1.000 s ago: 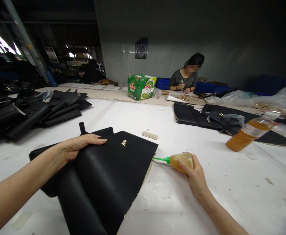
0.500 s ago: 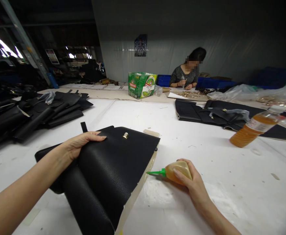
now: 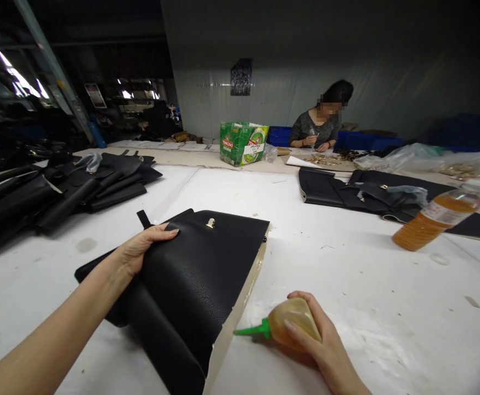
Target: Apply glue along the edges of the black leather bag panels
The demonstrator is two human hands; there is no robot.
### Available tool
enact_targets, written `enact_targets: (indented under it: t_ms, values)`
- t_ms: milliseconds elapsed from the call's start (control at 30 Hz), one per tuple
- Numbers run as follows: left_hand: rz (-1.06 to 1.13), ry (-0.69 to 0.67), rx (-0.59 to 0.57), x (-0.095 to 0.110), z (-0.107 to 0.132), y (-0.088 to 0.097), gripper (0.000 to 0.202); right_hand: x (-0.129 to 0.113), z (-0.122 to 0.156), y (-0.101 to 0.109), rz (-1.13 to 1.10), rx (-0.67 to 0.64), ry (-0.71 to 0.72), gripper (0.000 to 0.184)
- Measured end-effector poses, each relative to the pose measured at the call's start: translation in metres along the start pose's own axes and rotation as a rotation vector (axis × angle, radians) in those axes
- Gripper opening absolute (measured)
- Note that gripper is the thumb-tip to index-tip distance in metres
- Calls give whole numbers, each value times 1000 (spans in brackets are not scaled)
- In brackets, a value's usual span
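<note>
Head view: a black bag [image 3: 198, 280] is laid on the white table [image 3: 346, 263], low and left of centre, with a gold clasp [image 3: 210, 223] near its far edge and the pale lining exposed along its right edge. The left hand [image 3: 141, 249] is laid on the bag's upper left part, fingers extended and flat; the thumb is hidden. A glue bottle [image 3: 293, 323] is gripped in the closed right hand [image 3: 322, 343] and held low over the table, just right of the bag. Its green nozzle [image 3: 251, 331] is aimed left at the lining edge, close to it; contact cannot be told. A drink bottle [image 3: 437, 219] is seen tilted at far right. Black pieces are stacked at left [image 3: 79, 184] and at right [image 3: 346, 192]. A green carton [image 3: 243, 142] is set at the far edge, and a co-worker [image 3: 320, 126] is seated beyond it.
</note>
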State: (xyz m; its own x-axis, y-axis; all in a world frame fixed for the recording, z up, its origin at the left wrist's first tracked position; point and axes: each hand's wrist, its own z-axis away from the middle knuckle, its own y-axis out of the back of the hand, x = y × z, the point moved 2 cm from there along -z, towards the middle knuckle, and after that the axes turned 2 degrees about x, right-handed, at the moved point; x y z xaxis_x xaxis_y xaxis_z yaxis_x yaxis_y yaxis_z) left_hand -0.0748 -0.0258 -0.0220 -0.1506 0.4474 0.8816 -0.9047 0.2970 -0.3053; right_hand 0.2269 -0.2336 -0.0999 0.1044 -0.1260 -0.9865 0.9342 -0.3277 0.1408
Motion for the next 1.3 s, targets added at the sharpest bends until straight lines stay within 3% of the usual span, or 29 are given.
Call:
enact_targets:
  t_ms: [100,267,400,533,633,700,833,900,1000,1167,1233,1300]
  values:
    - [13,-20,0,-4,2,4,17,4,1,2,-23,14,-11,48]
    - [38,-30,21,-8,7,2,17,6,-34,20,-20,226,45,48]
    - [51,-46,43,-12,10,0,18,6,-52,22,52,272,88,48]
    - [57,-59,41,-17,9,5,17,5,-42,16,54,182,88,46]
    - [85,-71,51,-21,5,11,17,1,-28,9,23,-62,66,44]
    - [102,-72,49,-23,4,13,19,-2,-26,8,5,-139,55,43]
    - [118,-67,40,-25,3,13,20,-5,-51,18,53,127,102,45]
    - [122,-66,39,-26,4,12,18,-5,-64,21,91,200,136,47]
    - [137,-73,49,-27,3,12,18,-5,-61,17,100,163,144,47]
    - [183,-84,64,-28,2,15,20,-5,-21,4,56,-114,56,44]
    - [192,-91,75,-30,3,15,22,-7,-16,4,53,-104,49,45]
    - [200,-98,86,-32,3,15,23,-9,-19,6,70,-15,66,45]
